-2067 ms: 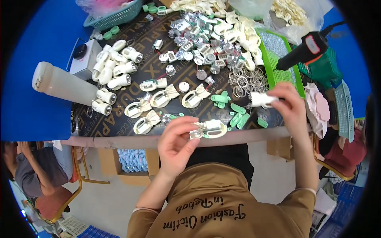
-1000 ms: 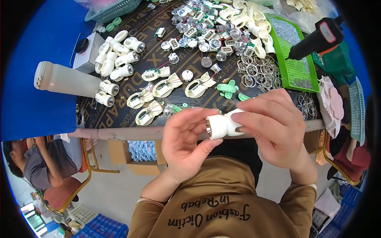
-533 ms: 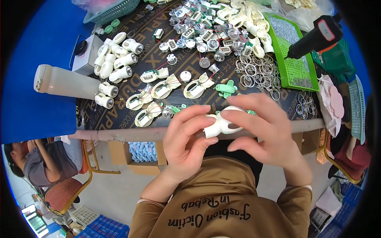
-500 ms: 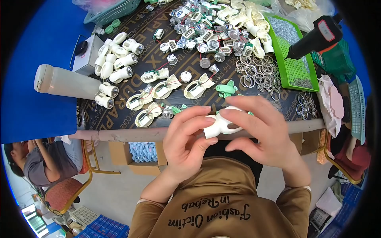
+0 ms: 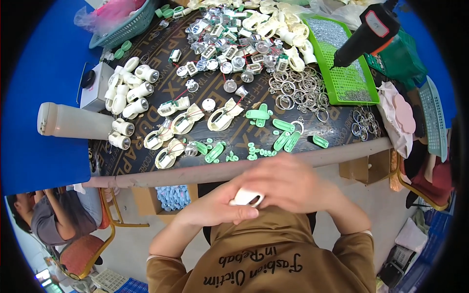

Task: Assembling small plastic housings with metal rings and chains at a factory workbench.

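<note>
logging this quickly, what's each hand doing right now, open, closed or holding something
Left hand: closed, holding a white torch casing.
Right hand: blurred, close against the casing; whether it grips cannot be told.

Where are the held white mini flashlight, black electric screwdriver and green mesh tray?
White mini flashlight (image 5: 241, 197): head view, its exposed casing.
Black electric screwdriver (image 5: 358, 42): head view, middle of its body.
Green mesh tray (image 5: 341, 81): head view, its bare floor.

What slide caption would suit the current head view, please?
Left hand holding a white flashlight piece, blurred right hand close by, at a table strewn with parts.
</note>
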